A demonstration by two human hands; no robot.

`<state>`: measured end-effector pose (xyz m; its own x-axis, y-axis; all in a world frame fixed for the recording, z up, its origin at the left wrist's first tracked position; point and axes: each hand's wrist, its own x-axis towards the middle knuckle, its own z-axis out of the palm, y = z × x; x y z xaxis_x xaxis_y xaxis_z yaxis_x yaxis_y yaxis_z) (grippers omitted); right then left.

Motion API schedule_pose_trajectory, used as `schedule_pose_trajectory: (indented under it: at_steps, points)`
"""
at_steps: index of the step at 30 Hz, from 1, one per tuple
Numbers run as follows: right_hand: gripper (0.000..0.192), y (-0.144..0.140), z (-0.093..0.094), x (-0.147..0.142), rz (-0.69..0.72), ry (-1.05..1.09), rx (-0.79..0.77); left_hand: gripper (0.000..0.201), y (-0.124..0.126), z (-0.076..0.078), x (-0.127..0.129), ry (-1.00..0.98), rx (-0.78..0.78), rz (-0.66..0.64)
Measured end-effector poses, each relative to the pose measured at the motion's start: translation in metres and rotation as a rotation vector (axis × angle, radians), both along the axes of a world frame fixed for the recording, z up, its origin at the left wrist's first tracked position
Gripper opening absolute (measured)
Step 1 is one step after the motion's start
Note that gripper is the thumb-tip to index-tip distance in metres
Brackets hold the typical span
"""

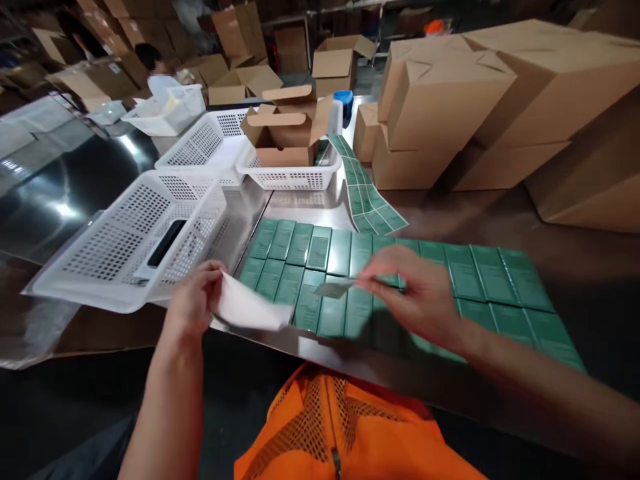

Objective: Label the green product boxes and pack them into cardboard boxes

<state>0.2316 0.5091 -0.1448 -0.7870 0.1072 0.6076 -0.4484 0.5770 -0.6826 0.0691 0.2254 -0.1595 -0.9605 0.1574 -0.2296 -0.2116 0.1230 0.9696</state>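
The left hand (193, 300) pinches a white sheet of paper (250, 308), probably label backing, between thumb and fingers at the near left corner of the rows of flat green cardboard boxes (320, 250). The right hand (420, 293) hovers over the middle of these rows, and its thumb and forefinger pinch a small pale strip (334, 289) that looks like a sticker; it is blurred, so I cannot tell its print.

I judge that the sticker could curl and stick to the fingers or to itself, because it is thin and held only at one end. It could also land crooked on a box, since the boxes lie loose, touching side by side, and one push may shift the row. The white sheet hangs bent and could brush the near boxes.

The boxes are matte dark green with fine pale print, and they lie flat in two rows on the shiny steel table (300, 200). Left of them stands a white perforated plastic basket (125, 240); behind them lies a strip of green labels (365, 193).
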Motion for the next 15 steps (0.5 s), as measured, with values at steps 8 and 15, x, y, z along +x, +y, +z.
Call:
schedule_pose_trajectory:
  at_steps: [8, 15]
  points:
    - [0.027, 0.052, -0.032, -0.064, 0.072, -0.656, -0.502, 0.041, 0.082, -0.022, 0.036, -0.009, -0.357, -0.598]
    - [0.028, 0.066, -0.061, -0.084, 0.080, -0.675, -0.402, 0.038, 0.126, -0.037, 0.031, 0.104, -0.421, -0.682]
